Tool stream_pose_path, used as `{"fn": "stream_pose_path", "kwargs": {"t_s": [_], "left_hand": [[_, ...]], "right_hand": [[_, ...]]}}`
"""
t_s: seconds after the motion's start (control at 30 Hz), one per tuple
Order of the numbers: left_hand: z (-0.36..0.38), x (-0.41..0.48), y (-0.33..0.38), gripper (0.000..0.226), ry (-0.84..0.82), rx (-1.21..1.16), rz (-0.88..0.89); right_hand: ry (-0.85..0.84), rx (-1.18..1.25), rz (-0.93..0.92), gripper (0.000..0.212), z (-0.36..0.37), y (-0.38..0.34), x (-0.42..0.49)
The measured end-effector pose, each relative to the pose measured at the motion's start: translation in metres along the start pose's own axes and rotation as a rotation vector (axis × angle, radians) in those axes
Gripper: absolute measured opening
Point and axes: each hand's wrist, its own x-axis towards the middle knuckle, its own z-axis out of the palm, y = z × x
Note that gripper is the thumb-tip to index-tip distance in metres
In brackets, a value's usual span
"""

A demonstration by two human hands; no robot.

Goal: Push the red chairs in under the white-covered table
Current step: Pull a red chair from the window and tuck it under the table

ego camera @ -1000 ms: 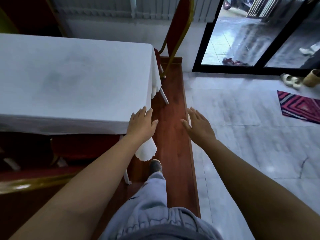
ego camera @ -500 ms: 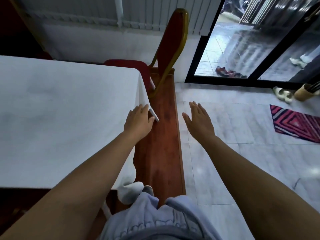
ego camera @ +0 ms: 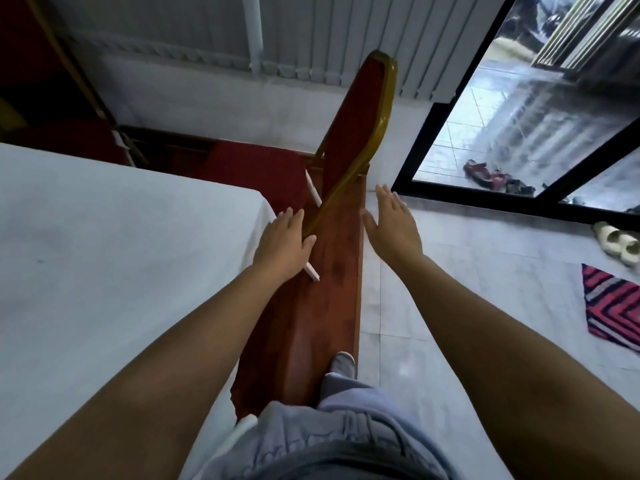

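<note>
A black-framed glass door fills 1 to 2 o'clock, with red sandals lying outside it. Inside, a pair of pale slippers sits at 3 o'clock on the grey marble-tiled floor, and a red, pink and black striped rug lies just below them. A long red-brown wooden strip runs along the floor from 6 o'clock toward 12, beside the table's right edge. The person's grey shoe stands on it.

The table with the white cloth takes up the 9 o'clock side. The red padded chair with a gold metal frame stands at 12 o'clock, its seat just past the table's far right corner and its back rising above the strip. A second dark red seat shows at 10 o'clock beyond the table's far edge.

The left hand lies flat, fingers straight, over the table's right corner, close against the lower end of the gold frame. Whether it touches the frame cannot be told. The right hand is spread flat in the air just right of the chair back, holding nothing.
</note>
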Motion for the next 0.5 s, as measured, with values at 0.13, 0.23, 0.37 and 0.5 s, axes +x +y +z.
{"fn": "stream_pose_path", "kwargs": {"t_s": [0.13,0.23,0.37,0.5], "left_hand": [[0.000,0.048,0.031,0.062,0.017,-0.038,0.011],[0.001,0.079,0.049,0.064,0.010,-0.064,0.033],[-0.004,0.130,0.066,0.067,0.015,-0.062,0.072],[-0.010,0.186,0.075,0.071,-0.028,-0.054,0.119]], "right_hand": [[0.007,0.028,-0.033,0.062,-0.016,0.019,0.064],[0.016,0.063,-0.021,0.063,-0.021,0.031,0.103],[0.035,0.066,-0.050,0.064,-0.021,0.038,0.160],[0.084,0.036,-0.079,0.064,-0.022,0.036,0.217]]}}
